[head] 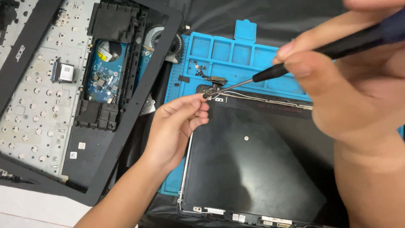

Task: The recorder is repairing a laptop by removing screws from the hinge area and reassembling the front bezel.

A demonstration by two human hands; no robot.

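Observation:
My right hand (346, 88) fills the right side and grips a black-handled screwdriver (333, 48). Its thin shaft slants down-left, and the tip meets the metal hinge (214, 84) at the top-left corner of a black laptop lid back cover (253, 164). My left hand (177, 131) comes up from below. Its thumb and forefinger pinch at the screwdriver tip, seemingly on a tiny screw, though the part is too small to make out. A thin white cable (270, 100) runs along the cover's top edge.
The cover lies on a blue repair mat (236, 50) with tray pockets; small screws (198, 67) sit in one. At left lie an opened laptop base with keyboard backplate (38, 105), a blue circuit board (103, 78), a fan (162, 38) and a black bezel frame (139, 105).

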